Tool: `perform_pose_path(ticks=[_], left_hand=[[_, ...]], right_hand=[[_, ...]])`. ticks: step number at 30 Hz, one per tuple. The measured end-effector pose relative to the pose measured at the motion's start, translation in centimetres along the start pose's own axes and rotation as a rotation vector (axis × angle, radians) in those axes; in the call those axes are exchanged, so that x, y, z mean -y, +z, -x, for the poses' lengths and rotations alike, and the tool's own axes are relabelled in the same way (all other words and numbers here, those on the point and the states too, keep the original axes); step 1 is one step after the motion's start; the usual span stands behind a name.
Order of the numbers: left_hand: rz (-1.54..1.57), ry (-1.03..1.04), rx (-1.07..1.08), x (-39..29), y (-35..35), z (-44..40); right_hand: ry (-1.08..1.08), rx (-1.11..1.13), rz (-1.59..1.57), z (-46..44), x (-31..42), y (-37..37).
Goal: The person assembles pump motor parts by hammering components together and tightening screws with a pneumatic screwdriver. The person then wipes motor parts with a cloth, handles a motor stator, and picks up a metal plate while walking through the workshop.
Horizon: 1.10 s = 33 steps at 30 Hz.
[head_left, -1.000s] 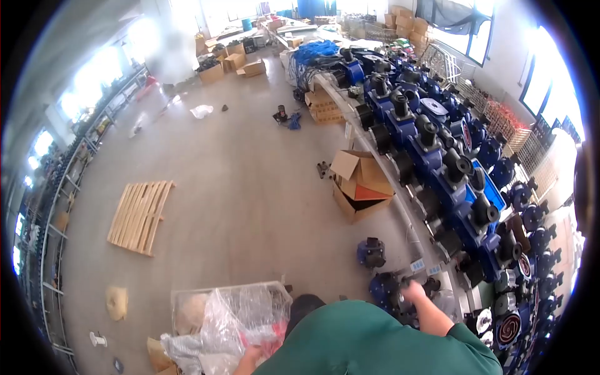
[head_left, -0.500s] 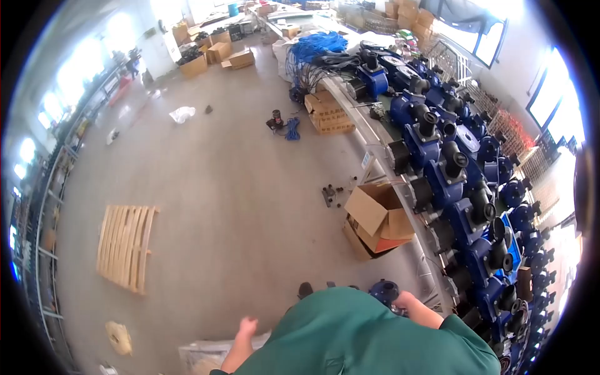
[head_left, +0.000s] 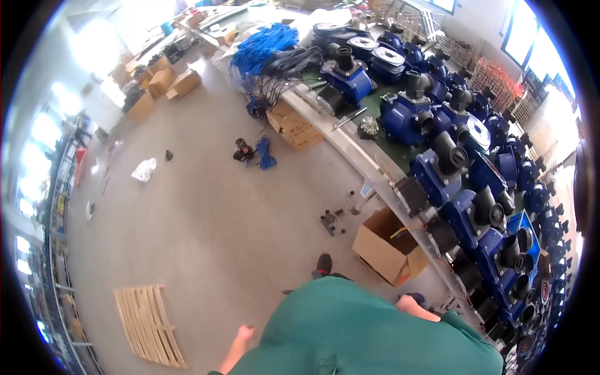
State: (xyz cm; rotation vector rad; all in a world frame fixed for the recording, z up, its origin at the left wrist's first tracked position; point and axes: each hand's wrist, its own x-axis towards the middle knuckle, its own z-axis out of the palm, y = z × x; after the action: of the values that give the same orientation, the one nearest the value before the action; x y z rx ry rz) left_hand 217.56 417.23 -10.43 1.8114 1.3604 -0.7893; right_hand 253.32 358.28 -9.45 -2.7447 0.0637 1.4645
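My left hand (head_left: 245, 332) hangs by my side over the floor, its fingers curled in with nothing seen in them. On the other side my right hand (head_left: 409, 305) is closed at a dark blue pump (head_left: 418, 298), mostly hidden behind the hand and my green shirt. Just ahead of that hand stands an open cardboard box (head_left: 385, 253) with a yellow item inside. Along the right, a long bench (head_left: 350, 139) carries rows of blue pumps (head_left: 435, 177) with black pipe fittings.
Blue cable coils (head_left: 265, 49) lie on the bench's far end. A cardboard box (head_left: 294, 128) sits below its edge. On the floor are a black part (head_left: 242, 150), a blue cable (head_left: 265, 153), small metal pieces (head_left: 330, 222) and a wooden pallet (head_left: 150, 325).
I have walked forward and turned toward the bench, so it appears nearer. My right hand and the dark blue pump have dropped lower and further behind my body. My foot now shows ahead.
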Motion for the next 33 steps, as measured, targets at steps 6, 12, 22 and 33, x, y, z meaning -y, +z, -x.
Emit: perform_pose_path(ticks=[6, 12, 22, 33], left_hand=[[0.195, 0.091, -0.055, -13.6, -10.1, -7.9], [0.271, 0.178, -0.002, -26.1, -18.8, -21.1], [0.156, 0.373, -0.023, -42.8, -34.2, -38.8], [-0.171, 0.176, -0.026, -53.8, -43.0, -46.8]], right_hand=[[-0.19, -0.242, -0.109, -6.2, 17.4, -18.3], [-0.26, -0.462, -0.2, -10.5, 31.9, -35.2], [0.162, -0.588, -0.203, -18.0, 39.8, -45.3], [0.299, -0.589, -0.337, -17.0, 41.5, -44.3]])
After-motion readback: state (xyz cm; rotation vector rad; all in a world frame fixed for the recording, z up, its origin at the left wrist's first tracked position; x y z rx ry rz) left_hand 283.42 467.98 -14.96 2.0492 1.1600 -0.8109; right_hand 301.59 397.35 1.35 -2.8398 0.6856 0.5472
